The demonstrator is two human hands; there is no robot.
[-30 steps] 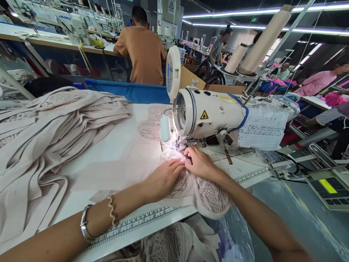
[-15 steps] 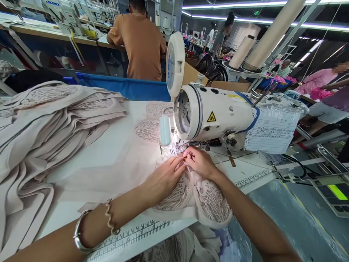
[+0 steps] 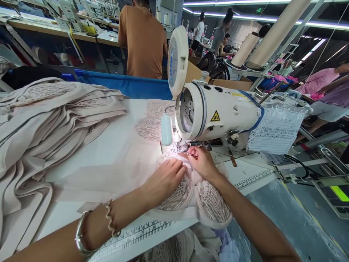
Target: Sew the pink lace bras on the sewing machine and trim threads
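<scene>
Head view: lace garment [image 3: 188, 196] at the sewing machine [image 3: 226, 111]

Pale pinkish-beige garment lies on the white counter [image 3: 114, 133], its upper part by the lit needle area of the machine, two lace cups toward the wearer. Right-hand cup reaches over the counter's front edge.

Left hand [image 3: 165, 180] lies palm down on the garment; fingers together and bent, tips on the cloth. Cannot tell whether they pinch it. Ring on one finger; silver bangle [image 3: 80, 234] and wavy band [image 3: 109, 218] at the wrist.

Right hand [image 3: 203, 163] sits just below the machine arm, fingers closed on a slim tool [image 3: 193, 156], dark and thin; type unclear. The two hands are near each other, not touching.

Machine: white cylindrical head, round end cover [image 3: 178, 62] swung up, yellow warning triangle on the side. Pale blue-green part [image 3: 166, 130] hangs left of the needle area. Handwritten sheet [image 3: 276, 129] hangs at the right.

Around: big heap of beige fabric pieces [image 3: 57, 120] at left; lace ovals [image 3: 148, 129] beyond the needle area; ruler markings [image 3: 147, 233] along the front edge; two thread cones [image 3: 280, 34] upper right. A person in a brown top [image 3: 144, 42] sits beyond, back turned.
</scene>
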